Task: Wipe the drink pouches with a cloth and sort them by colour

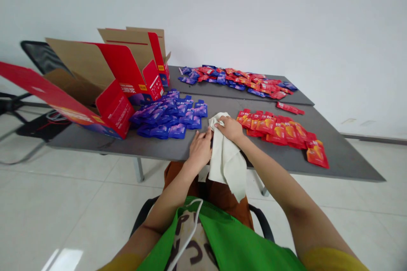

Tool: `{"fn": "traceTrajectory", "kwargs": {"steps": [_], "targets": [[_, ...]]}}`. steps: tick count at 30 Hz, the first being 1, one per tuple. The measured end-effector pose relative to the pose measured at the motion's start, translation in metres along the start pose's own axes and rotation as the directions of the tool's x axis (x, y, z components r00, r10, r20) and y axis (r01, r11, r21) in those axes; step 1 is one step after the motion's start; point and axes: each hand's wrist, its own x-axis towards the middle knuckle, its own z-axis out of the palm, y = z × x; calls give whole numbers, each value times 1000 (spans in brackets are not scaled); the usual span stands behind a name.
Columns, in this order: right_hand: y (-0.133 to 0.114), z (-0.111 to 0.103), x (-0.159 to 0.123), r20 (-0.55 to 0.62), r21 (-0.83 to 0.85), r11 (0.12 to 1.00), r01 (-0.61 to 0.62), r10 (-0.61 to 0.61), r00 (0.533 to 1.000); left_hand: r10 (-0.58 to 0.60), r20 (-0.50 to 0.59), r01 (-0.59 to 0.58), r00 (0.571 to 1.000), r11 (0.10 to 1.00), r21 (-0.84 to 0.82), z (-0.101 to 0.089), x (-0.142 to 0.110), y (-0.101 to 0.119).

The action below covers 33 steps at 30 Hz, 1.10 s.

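Note:
A white cloth (219, 156) is bunched at its top on the grey table's front part and hangs down over the edge toward my lap. My right hand (231, 128) is closed on the bunched top of the cloth. My left hand (201, 148) lies on the table edge, fingers stretched forward and slightly apart, its index side touching the cloth. To the left of my hands is a pile of blue-purple pouches (173, 114). Red-orange pouches (276, 127) lie in an overlapping row to the right, and one red pouch (317, 153) rests at the near end.
Open red cardboard boxes stand at the left, one near the front (117, 110) and others behind (155, 59). A mixed heap of red and blue pouches (238, 79) lies at the back of the table (346, 159). A single red pouch (290, 108) lies between heap and row.

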Motion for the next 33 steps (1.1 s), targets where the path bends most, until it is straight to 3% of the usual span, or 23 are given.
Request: {"fn": "traceTrajectory", "kwargs": {"steps": [3, 6, 10, 15, 17, 20, 23, 28, 33], "targets": [[3, 1, -10, -30, 43, 994, 105, -103, 994, 29, -22, -28, 999, 999, 27, 2, -1, 0], [7, 1, -39, -66, 111, 960, 256, -250, 966, 53, -37, -51, 998, 998, 48, 3, -2, -1], [18, -13, -80, -9, 188, 908, 375, -381, 925, 103, -5, -102, 995, 993, 61, 2, -6, -1], [43, -43, -98, 245, 303, 886, 352, -429, 870, 128, 56, -133, 990, 986, 97, -2, -7, 13], [51, -50, -100, 287, 293, 913, 283, -366, 885, 105, 31, -107, 994, 989, 103, -2, -4, 22], [57, -53, -104, 173, 202, 956, 215, -251, 952, 70, -3, -69, 998, 993, 93, 1, 1, 35], [55, -54, -109, -43, 271, 944, 188, -184, 982, 13, 3, -13, 1000, 997, 72, 6, 5, 42], [43, -64, -117, -329, 539, 800, 264, -89, 940, -117, -29, 118, 993, 992, 35, 6, 5, 37], [34, -76, -113, -438, 599, 745, 293, -2, 899, -309, -185, 309, 933, 951, -32, -9, 3, 36]]}}
